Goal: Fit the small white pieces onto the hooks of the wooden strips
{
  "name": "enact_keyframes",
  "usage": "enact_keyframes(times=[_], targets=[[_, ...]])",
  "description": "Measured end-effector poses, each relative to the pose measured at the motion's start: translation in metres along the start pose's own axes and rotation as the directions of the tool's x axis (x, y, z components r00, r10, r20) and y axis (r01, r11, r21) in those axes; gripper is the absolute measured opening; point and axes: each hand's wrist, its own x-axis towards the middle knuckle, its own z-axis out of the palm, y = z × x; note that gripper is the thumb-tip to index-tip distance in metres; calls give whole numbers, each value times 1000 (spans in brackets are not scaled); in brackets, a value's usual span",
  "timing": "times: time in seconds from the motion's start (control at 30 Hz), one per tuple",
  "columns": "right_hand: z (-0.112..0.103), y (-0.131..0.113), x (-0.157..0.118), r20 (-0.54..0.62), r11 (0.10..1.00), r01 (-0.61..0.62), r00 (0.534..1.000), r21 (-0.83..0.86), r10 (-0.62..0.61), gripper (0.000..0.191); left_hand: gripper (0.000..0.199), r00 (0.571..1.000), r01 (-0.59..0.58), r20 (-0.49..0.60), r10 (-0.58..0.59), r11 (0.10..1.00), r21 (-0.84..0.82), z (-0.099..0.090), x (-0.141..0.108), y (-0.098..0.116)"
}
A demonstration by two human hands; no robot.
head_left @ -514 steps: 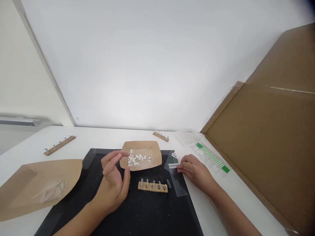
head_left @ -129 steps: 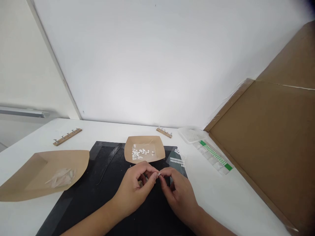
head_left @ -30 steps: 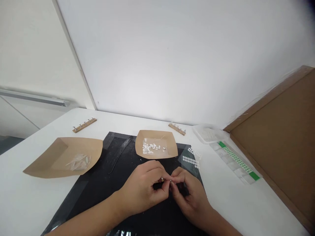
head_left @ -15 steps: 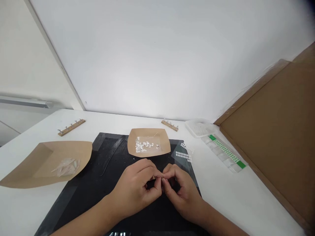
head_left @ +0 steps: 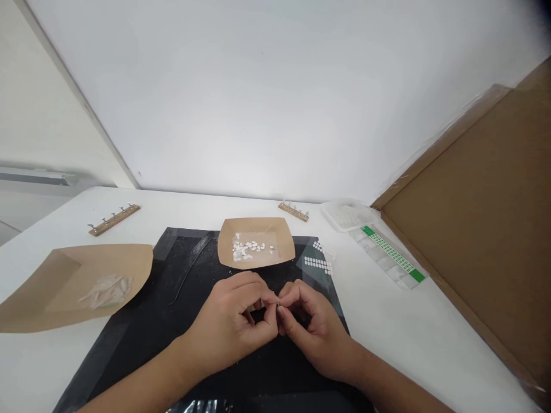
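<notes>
My left hand [head_left: 235, 315] and my right hand [head_left: 312, 327] meet fingertip to fingertip above a black mat [head_left: 267, 370]. Thumb and forefinger of each are pinched together at the same spot. A tiny shiny bit [head_left: 278, 304] shows between the fingertips, too small and too covered to name. Just beyond the hands stands a brown paper tray [head_left: 224, 246] with small white oval pieces [head_left: 245, 249] in it. White oval stickers [head_left: 317, 263] on a clear sheet lie right of that tray, at the mat's edge.
At the left, a larger paper tray [head_left: 51, 275] holds clear, pale slivers [head_left: 107, 291]. Wooden strips with metal pegs, one left [head_left: 115, 219] and one centre [head_left: 293, 211], stand at the back. Right are a plastic tub [head_left: 348, 215], a green-labelled organiser [head_left: 394, 255] and a cardboard panel [head_left: 469, 223].
The view has shifted a little, so most things sit slightly further left and higher. Both hands keep their pinch together, with only slight finger movement.
</notes>
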Motion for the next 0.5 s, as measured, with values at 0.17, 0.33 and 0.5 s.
enact_keyframes(times=[0.17, 0.33, 0.5], targets=[[0, 0, -1, 25, 987, -93, 996, 129, 90, 14, 14, 996, 81, 43, -80, 996, -38, -2, 1, 2], [-1, -2, -1, 40, 963, -172, 985, 207, 167, 18, 16, 972, 215, 109, -208, 975, -61, -7, 3, 4], [-1, -4, 0, 60, 944, -204, 979, 258, 195, 21, 14, 930, 344, 174, -323, 933, -109, -9, 4, 3]])
